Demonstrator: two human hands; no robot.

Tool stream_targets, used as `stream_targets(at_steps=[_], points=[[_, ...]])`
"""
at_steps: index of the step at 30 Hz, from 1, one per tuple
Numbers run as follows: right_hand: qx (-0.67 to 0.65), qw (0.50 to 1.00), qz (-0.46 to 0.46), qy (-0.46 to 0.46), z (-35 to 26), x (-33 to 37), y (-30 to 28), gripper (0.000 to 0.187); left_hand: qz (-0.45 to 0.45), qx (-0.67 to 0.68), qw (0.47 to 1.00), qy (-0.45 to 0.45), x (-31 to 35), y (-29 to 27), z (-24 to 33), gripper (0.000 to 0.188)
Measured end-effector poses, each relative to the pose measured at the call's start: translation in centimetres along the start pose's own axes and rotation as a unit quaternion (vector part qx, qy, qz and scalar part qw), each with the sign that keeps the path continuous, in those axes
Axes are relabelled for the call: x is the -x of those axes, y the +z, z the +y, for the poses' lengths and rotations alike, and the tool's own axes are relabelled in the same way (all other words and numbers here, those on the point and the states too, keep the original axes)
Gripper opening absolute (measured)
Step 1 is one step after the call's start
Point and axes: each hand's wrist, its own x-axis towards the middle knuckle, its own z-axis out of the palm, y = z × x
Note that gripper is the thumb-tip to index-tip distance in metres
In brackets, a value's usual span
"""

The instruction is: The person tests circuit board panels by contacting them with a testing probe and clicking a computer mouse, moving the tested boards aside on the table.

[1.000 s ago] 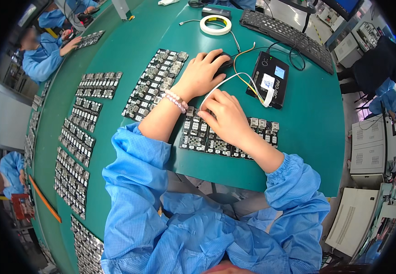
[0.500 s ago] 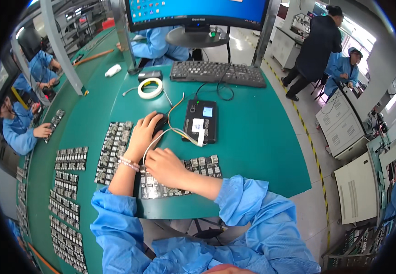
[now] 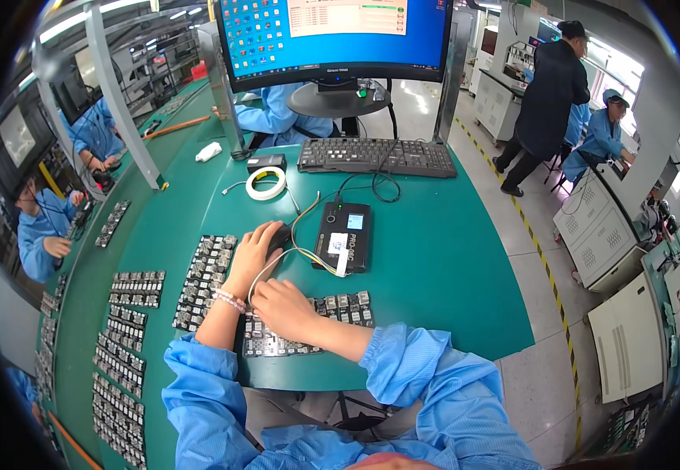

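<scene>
My left hand point(image 3: 250, 260) rests over a black computer mouse point(image 3: 280, 236), fingers curved along it, a beaded bracelet at the wrist. Just below it, my right hand point(image 3: 283, 310) is closed, its fingertips pinching the end of a thin cable point(image 3: 301, 250). That hand is over the left part of a panel of small circuit boards point(image 3: 349, 309) at the near table edge. The exact cable tip, and whether it touches a board, is hidden by the fingers. The cable's wires run to a flat black box point(image 3: 353, 227) with a small lit screen.
More circuit-board panels point(image 3: 203, 280) lie left of my arm, with several in a column point(image 3: 128, 326) further left. A roll of tape point(image 3: 265, 184), a keyboard point(image 3: 375, 157) and a monitor point(image 3: 332, 47) stand beyond. Co-workers point(image 3: 42, 227) sit at left; a person in dark clothes point(image 3: 550, 98) stands at right.
My view has tilted up, so more of the monitor shows, with a window on it. My hands keep nearly the same places on the table. A co-worker's hand at left has left a board panel.
</scene>
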Motion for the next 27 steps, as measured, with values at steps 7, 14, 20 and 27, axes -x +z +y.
stream_targets(at_steps=[7, 14, 20, 27], points=[[-0.020, 1.000, -0.011, 0.013, 0.2, 0.2, -0.4, 0.008, 0.013, -0.007, 1.000, 0.009, -0.2, 0.0, 0.8, 0.063], [0.004, 0.999, -0.032, 0.004, -0.2, -0.3, -0.3, 0.012, 0.027, -0.009, 1.000, 0.013, 0.4, -0.2, -0.4, 0.061], [0.013, 1.000, -0.026, -0.005, -0.1, -0.2, -1.2, 0.012, 0.060, -0.005, 0.997, 0.037, 0.3, 0.8, -0.8, 0.063], [-0.015, 0.999, -0.030, -0.003, -0.3, -0.5, -1.0, 0.010, 0.059, 0.009, 0.998, 0.017, 1.2, 0.4, -0.7, 0.066]])
